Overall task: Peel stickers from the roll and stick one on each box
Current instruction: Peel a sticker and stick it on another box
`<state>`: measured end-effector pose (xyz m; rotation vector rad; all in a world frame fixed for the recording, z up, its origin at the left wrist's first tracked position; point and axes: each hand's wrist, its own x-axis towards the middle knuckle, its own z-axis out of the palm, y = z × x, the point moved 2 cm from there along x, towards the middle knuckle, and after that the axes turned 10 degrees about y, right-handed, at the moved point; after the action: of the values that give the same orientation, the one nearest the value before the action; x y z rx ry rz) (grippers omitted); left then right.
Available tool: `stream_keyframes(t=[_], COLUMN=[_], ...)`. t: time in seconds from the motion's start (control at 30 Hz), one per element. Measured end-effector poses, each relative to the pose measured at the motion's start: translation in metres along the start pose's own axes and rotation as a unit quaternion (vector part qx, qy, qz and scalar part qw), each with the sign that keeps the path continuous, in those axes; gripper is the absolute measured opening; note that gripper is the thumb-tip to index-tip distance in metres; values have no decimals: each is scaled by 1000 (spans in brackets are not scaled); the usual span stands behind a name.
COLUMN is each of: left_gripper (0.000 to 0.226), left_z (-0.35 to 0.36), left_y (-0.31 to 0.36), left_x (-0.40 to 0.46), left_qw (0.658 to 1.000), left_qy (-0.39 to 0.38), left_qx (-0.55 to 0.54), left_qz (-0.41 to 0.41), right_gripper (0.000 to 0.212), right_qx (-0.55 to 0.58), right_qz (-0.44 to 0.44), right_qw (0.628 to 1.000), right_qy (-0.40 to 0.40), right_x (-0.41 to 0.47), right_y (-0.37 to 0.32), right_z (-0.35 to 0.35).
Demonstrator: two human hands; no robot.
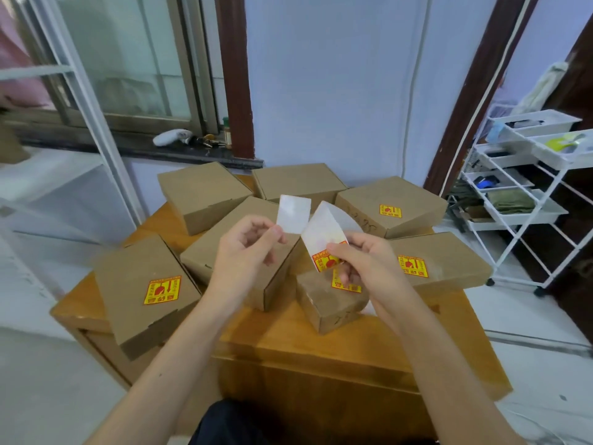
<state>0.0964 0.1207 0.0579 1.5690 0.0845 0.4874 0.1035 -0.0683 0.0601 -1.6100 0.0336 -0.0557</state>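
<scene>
Several brown cardboard boxes lie on a wooden table [308, 342]. Yellow-and-red stickers sit on the left box [144, 293], the far right box [390, 205], the right box [449, 268] and the small front box [330, 300]. The middle box [237, 242] and two back boxes [202, 194] [295, 183] show no sticker. My left hand [247, 255] pinches a white piece [293, 213], its blank side toward me. My right hand [365, 261] holds the sticker strip [324, 239], curled white backing with a yellow-red sticker at its lower end.
A white wire shelf cart [526, 200] with trays stands at the right. A window sill [179, 149] with small items runs behind the table at the left. A dark door frame [465, 123] rises at the back right. My dark-clothed lap [237, 425] is below the table edge.
</scene>
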Motion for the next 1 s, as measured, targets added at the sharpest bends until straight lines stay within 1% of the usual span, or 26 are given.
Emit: stream_keyframes(t=[0.13,0.27,0.37,0.5,0.73,0.8,0.9,1.0], left_gripper=[11,12,7,4,4,3,6,4], left_z=[-19,-30,-39,-53,-74,-76,-78,-80], left_y=[-3,-8,-12,-13,-19,-18,-20,-30], left_x=[11,16,22,36,76,89,113,142], left_qw=[1000,999,998,991,964,951,930,917], left_qy=[17,29,31,33,52,59,67,67], left_qx=[1,15,42,106,227,269,327,358], left_qz=[3,10,22,68,126,141,155,164], right_gripper=[24,23,20,20,10,11,18,22], right_qx=[12,15,11,19,26,17,0,-4], right_qz=[3,6,4,10,12,14,16,13], right_qw=[1000,1000,1000,999,998,998,998,997], right_qy=[-11,-22,-29,-25,-49,-57,-68,-79], right_x=[11,19,27,39,58,65,77,90], right_y=[3,4,5,8,11,11,9,4], right_z=[20,38,51,68,102,108,113,119])
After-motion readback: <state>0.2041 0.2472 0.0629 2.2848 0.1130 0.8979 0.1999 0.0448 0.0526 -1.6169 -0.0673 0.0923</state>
